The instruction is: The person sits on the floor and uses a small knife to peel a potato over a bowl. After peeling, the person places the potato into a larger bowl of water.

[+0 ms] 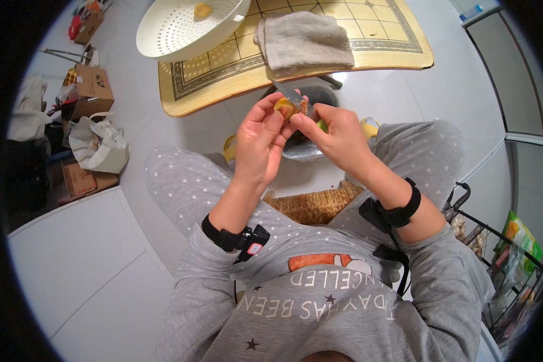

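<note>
My left hand (263, 135) pinches a small yellow-brown piece of produce (285, 108), perhaps a potato or a fruit, between its thumb and fingers. In my right hand (339, 131) is a knife with a grey metal blade (288, 92); its handle is mostly hidden by the hand. A reddish-brown bit clings to the blade beside the piece. Both hands are close together over a dark bin (319, 95) with a clear plastic liner (305, 154). On the low table, a white perforated colander (172, 31) holds a yellow piece (202, 10).
A folded grey towel (305, 43) lies at the near edge of the wooden table (217, 88). A woven stool (316, 204) is between my legs. Bags and cardboard boxes (95, 88) stand at left, a black wire rack (497, 240) at right, cabinets (90, 267) lower left.
</note>
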Demonstrator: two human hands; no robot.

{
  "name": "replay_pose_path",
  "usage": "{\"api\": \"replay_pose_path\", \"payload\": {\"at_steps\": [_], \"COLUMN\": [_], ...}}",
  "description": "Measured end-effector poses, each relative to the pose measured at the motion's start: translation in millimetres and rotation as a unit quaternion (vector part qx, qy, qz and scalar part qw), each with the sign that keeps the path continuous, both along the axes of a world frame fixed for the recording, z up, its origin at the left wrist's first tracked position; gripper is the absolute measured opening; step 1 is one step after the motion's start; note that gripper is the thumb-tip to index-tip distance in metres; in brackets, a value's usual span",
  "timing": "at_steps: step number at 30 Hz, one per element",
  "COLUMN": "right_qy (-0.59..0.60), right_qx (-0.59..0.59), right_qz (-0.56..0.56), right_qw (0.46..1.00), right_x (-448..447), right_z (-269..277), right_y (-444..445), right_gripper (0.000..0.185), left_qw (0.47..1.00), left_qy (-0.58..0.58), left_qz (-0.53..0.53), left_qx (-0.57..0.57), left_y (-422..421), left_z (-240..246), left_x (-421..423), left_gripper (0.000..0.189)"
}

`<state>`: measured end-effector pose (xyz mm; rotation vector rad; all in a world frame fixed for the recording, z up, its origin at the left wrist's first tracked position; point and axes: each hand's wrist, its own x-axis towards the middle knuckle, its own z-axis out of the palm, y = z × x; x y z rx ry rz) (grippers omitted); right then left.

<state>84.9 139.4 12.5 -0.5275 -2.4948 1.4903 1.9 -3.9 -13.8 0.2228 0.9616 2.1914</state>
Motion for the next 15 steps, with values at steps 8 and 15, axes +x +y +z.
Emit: {"api": "replay_pose_path", "payload": {"at_steps": [8,15], "right_qy": [0.026,0.029], "right_qx": [0.004,-0.018], "right_qz": [0.007,0.006], "right_qw": [1.0,0.999], "right_x": [-2.1,-1.7], "right_z": [-1.2,0.0], "right_y": [-0.8,-2.8], "right_gripper": [0.056,0.055], "left_qw": [0.999,0.999], "left_qy": [0.037,0.039], "left_qz": [0.008,-0.014], "left_qx": [-0.022,-0.028], "left_y": [-0.1,-2.1], "left_z": [-1.6,3.6], "left_x": [4.0,4.5], "left_gripper": [0.038,0.041]}}
